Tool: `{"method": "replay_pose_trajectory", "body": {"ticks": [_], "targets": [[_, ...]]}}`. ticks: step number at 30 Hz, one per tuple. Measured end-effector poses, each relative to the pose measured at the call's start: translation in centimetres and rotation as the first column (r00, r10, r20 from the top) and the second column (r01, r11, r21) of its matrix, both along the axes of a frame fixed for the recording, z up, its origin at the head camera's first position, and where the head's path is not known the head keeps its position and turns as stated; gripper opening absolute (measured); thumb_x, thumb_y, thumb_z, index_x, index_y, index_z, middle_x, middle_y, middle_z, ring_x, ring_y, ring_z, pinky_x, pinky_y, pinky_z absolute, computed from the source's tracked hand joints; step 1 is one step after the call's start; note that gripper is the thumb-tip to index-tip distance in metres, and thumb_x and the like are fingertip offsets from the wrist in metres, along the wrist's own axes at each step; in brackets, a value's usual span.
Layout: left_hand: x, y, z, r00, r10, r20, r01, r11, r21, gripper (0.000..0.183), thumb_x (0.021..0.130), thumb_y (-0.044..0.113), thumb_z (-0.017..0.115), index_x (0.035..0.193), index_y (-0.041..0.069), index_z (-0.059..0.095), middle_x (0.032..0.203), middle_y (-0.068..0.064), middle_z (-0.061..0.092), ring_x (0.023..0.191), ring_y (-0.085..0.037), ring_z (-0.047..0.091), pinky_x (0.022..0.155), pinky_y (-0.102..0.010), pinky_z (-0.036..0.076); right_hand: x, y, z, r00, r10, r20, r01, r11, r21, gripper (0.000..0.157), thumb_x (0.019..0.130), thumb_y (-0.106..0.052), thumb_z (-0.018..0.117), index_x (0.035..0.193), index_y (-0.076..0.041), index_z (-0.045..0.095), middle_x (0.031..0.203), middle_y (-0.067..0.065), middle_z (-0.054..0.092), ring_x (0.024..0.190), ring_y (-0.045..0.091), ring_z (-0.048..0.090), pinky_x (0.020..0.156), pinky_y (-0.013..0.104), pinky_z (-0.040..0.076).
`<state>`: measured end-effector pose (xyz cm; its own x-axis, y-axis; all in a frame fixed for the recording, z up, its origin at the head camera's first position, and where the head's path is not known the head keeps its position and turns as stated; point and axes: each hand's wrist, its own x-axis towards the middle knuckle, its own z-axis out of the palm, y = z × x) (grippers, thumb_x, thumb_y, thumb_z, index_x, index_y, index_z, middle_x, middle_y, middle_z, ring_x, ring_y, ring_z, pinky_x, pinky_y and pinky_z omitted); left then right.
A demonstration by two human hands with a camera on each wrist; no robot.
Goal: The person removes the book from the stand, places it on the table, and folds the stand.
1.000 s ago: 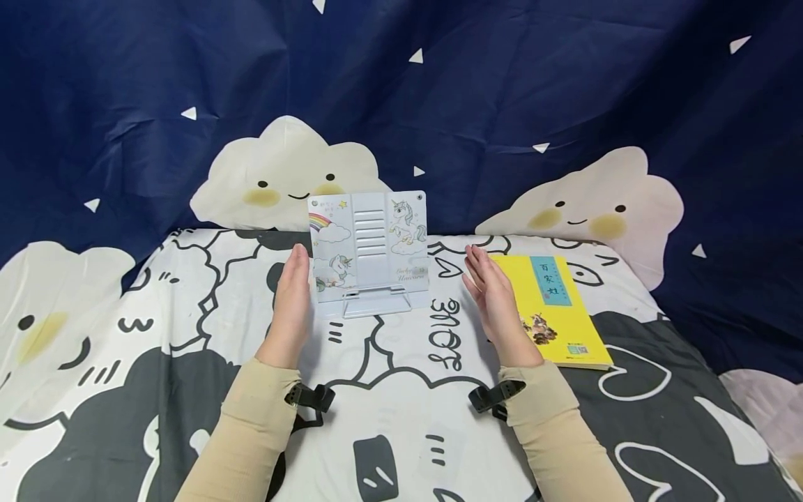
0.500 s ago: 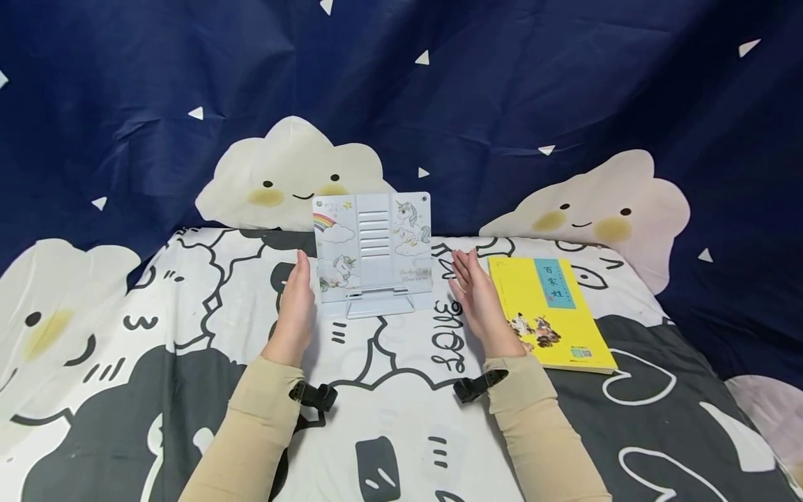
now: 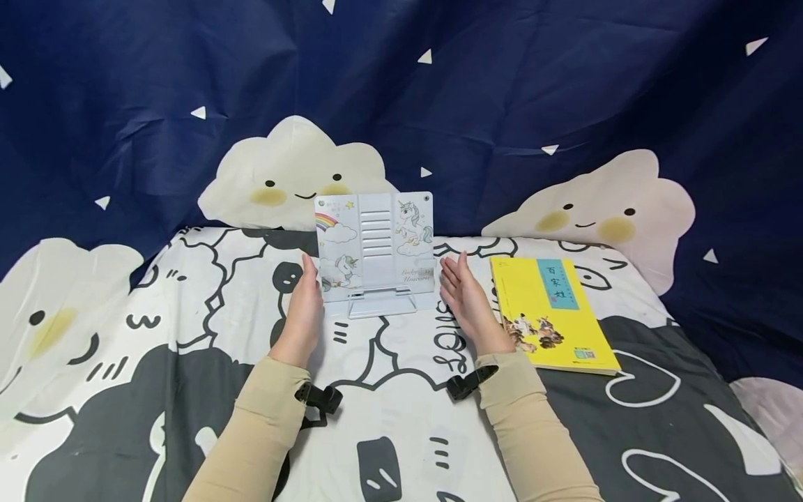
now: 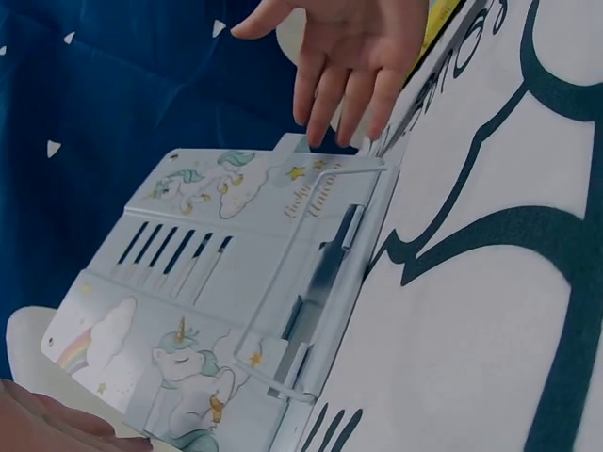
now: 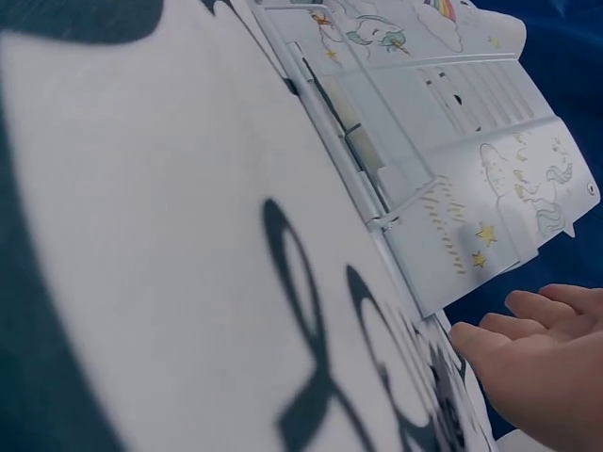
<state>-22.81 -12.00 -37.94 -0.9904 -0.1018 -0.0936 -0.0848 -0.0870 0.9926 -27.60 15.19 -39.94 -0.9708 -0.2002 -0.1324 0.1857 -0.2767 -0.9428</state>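
Observation:
A white book stand (image 3: pixel 376 244) printed with unicorns, a rainbow and stars stands upright on the cloth, its wire page holder (image 3: pixel 383 304) folded down in front. My left hand (image 3: pixel 304 310) is right at the stand's left edge, fingers straight and palm turned inward. On the other side my right hand (image 3: pixel 470 303) is held with fingers extended, a small gap from the stand's right edge. In the left wrist view the right hand's palm (image 4: pixel 363 47) faces the stand. The right wrist view shows the right hand (image 5: pixel 542 363) just beside the stand's lower corner.
A yellow book (image 3: pixel 555 317) with a blue title panel lies flat to the right of my right hand. Black-and-white patterned cloth (image 3: pixel 401 418) covers the surface. Behind it hangs a dark blue curtain (image 3: pixel 376 77) with clouds and white triangles.
My right hand has moved left, away from over the yellow book and closer to the stand. The left hand has come slightly nearer the stand's left edge.

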Motion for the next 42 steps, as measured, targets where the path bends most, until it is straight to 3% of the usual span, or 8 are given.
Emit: {"method": "replay_pose_trajectory", "body": {"ticks": [9,17,22,31,38,42], "targets": [[-0.2,0.3,-0.5,1.000,-0.010,-0.009,0.010,1.000,0.020,0.078,0.099,0.068,0.013,0.160,0.019,0.016,0.168,0.007,0.000,0.155,-0.014,-0.001,0.127,-0.042,0.006,-0.2,0.0,-1.2,0.999,0.048,0.022,-0.048,0.999,0.022,0.086,0.099,-0.066,0.023,0.160,-0.008,0.004,0.168,0.004,0.007,0.156,0.019,0.005,0.127,0.034,0.008],[0.0,0.5,-0.6,0.999,-0.023,-0.031,0.023,1.000,-0.008,0.078,0.099,0.068,0.013,0.158,0.020,0.026,0.167,0.003,0.012,0.155,-0.014,0.003,0.126,-0.048,0.008,-0.1,0.0,-1.5,0.994,0.108,-0.011,-0.107,0.991,0.083,0.085,0.100,-0.066,0.018,0.160,-0.008,0.002,0.168,0.010,0.005,0.155,0.023,0.007,0.127,0.034,0.007],[0.1,0.5,-0.7,0.997,-0.039,-0.065,0.039,0.999,0.005,0.076,0.099,0.068,0.013,0.156,0.021,0.032,0.159,-0.004,0.034,0.153,-0.016,0.016,0.126,-0.043,0.009,0.0,0.1,-1.7,0.993,0.116,-0.019,-0.114,0.987,0.112,0.081,0.101,-0.063,0.016,0.160,-0.009,0.003,0.167,0.012,0.008,0.155,0.025,0.010,0.127,0.035,0.008],[-0.2,0.7,-0.8,0.997,-0.034,-0.062,0.035,0.999,0.008,0.075,0.101,0.065,0.014,0.155,0.018,0.035,0.156,-0.007,0.037,0.152,-0.018,0.021,0.126,-0.043,0.012,-0.1,0.8,-2.1,0.998,0.044,-0.038,-0.041,0.996,0.076,0.083,0.102,-0.061,0.024,0.159,-0.002,0.010,0.164,0.020,0.018,0.152,0.029,0.022,0.125,0.035,0.019],[-0.2,0.7,-0.8,0.999,-0.012,-0.049,0.010,0.999,-0.051,0.078,0.100,0.065,0.012,0.155,0.014,0.034,0.160,-0.007,0.030,0.154,-0.017,0.012,0.126,-0.040,0.011,0.0,0.9,-2.3,0.999,-0.027,-0.041,0.029,0.998,0.049,0.079,0.103,-0.057,0.028,0.157,0.001,0.019,0.157,0.025,0.031,0.144,0.032,0.036,0.119,0.035,0.033],[-0.3,0.7,-0.8,1.000,0.003,-0.016,-0.003,0.999,-0.051,0.079,0.101,0.065,0.013,0.155,0.012,0.031,0.162,-0.009,0.025,0.153,-0.021,0.016,0.125,-0.047,0.015,0.0,0.9,-2.3,0.997,-0.073,-0.025,0.075,0.994,0.081,0.077,0.103,-0.057,0.029,0.155,-0.001,0.027,0.153,0.024,0.038,0.130,0.023,0.052,0.113,0.032,0.040]]}}
